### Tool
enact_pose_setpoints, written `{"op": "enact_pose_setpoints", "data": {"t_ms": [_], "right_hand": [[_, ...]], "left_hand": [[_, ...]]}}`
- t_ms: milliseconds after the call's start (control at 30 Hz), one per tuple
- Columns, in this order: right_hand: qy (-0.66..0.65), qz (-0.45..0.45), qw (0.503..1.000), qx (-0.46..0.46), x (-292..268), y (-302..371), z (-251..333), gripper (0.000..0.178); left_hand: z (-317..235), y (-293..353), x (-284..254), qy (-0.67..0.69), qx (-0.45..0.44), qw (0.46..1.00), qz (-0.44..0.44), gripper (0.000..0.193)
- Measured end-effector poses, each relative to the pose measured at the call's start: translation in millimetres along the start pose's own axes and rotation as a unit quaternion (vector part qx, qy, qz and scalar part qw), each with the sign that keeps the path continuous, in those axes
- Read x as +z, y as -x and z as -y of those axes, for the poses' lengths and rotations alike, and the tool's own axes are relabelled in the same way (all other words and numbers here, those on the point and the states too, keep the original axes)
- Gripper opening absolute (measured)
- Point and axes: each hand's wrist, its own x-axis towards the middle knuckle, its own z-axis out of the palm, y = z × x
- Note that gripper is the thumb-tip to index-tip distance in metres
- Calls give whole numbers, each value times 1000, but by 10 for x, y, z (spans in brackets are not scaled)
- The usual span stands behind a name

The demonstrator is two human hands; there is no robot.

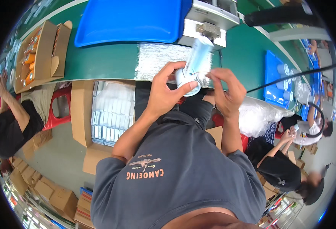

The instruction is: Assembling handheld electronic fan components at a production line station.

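In front of my chest, at the edge of the green bench, my left hand (168,88) is closed around a short white and pale-blue cylinder (183,78). A longer light-blue cylinder (200,53) leans up and to the right directly above it, its top close to the machine's metal block. I cannot tell whether the two cylinders are joined. My right hand (228,91) is beside them, thumb and fingertips pinched together near a small whitish, blurred bit (203,78). What those fingertips hold, if anything, cannot be made out.
A silver foil mat (152,63) lies under the work, with a large blue tray (127,23) and grey machine (210,17) behind. Orange items fill a carton (42,53) at left; small boxes fill another below the bench. Cylinders stand on a blue tray (270,82) at right. People sit both sides.
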Motion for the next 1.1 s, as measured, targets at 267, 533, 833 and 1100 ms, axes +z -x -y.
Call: {"op": "enact_pose_setpoints", "data": {"t_ms": [267,533,833,1100], "right_hand": [[-225,101,914,321,-479,358,-122,55],[-148,359,877,283,-851,212,26,30],[-154,301,832,439,-2410,309,-772,43],[-69,-68,854,512,-2411,-338,-1939,29]], "left_hand": [[241,27,3,169,-44,952,253,33],[143,493,112,0,35,965,259,39],[1938,1422,-2132,-257,-171,939,-149,18],[3177,2956,-3730,-682,-531,501,-44,106]]}}
